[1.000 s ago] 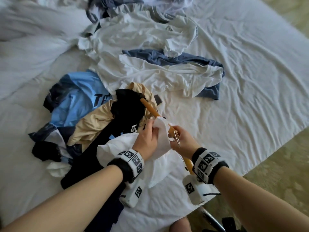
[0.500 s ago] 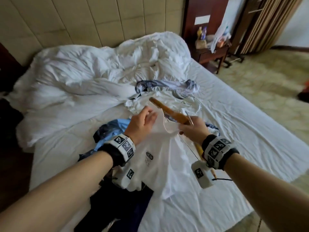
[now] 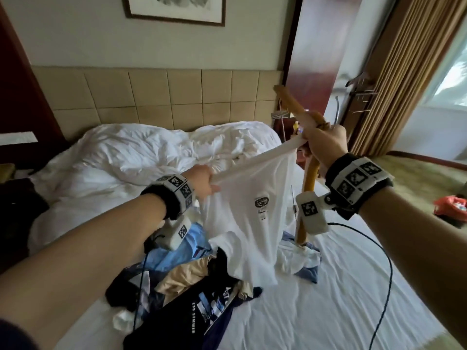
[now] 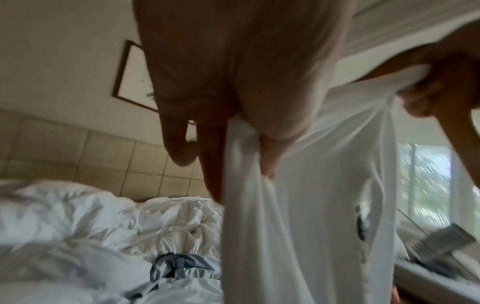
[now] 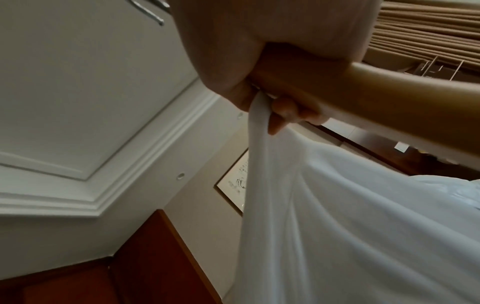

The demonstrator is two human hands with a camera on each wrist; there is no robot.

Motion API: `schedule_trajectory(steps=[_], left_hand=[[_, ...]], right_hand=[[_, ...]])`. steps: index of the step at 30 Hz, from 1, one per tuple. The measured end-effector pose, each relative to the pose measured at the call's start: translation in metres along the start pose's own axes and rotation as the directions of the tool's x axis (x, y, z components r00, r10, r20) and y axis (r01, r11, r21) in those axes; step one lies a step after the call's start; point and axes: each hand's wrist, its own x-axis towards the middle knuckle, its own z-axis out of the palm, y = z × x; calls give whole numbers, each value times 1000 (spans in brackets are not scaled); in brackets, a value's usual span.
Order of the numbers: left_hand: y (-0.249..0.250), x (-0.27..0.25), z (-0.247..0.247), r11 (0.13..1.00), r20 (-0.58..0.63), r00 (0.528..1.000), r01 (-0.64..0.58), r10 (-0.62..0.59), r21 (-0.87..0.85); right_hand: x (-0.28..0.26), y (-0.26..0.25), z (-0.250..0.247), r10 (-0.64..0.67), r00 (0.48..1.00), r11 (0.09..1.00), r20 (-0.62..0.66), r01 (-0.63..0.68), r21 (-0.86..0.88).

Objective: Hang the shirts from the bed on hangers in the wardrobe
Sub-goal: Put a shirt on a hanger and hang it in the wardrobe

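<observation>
Bedroom, hotel-like in its fittings. Wide bed with white fitted sheet [image 3: 328, 299], rumpled white duvet [image 3: 141, 152] piled at its head. Padded beige headboard of square panels [image 3: 156, 97] along the wall behind; framed ink picture in a dark wooden frame [image 3: 177, 8] hung above it. Dark red-brown wooden panelling [image 3: 313, 59] beside the bed. Pleated tan floor-length curtains [image 3: 404, 72] at a bright window [image 3: 452, 72] on the right. Patterned pale green carpet [image 3: 417, 178] beyond the bed. Loose heap of mixed shirts, blue, tan and black [image 3: 192, 279], on the sheet. White ceiling with stepped moulding [image 5: 103, 181] seen from the right wrist.
</observation>
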Motion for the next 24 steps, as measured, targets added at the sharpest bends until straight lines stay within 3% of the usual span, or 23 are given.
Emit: schedule_trajectory(steps=[3,6,7,8,11,14,18,21,24], left_hand=[[-5,8,-8,967,-172,981,41,-87,-251],[9,12,-24,767,-304,935,-58,-183,-639],[16,12,-31,707,-334,924,-112,-184,-699],[21,13,-38,695,-373,915,-168,-154,-699],[35,16,-53,794,-446,895,-287,22,-536],[45,22,-56,856,-457,875,-353,159,-378],[53,22,-55,843,-546,809,-438,218,-313],[41,19,-54,852,-547,801,-447,245,-273],[26,13,-51,854,-555,813,-407,178,-323]], right_hand=[[8,-13,-17,0,999,1000,-32,1,19],[11,-18,-27,-4,1000,999,11,4,-46],[10,-21,-28,-9,1000,998,23,10,-54],[8,-23,-30,-21,999,998,39,24,-60],[6,-29,-23,-111,989,981,99,125,-148],[-3,-25,-2,-223,942,956,253,262,-133],[-30,-13,36,-248,881,949,403,305,-81],[-36,-2,59,-250,876,949,413,307,-77],[-33,9,75,-225,877,935,425,317,-158]])
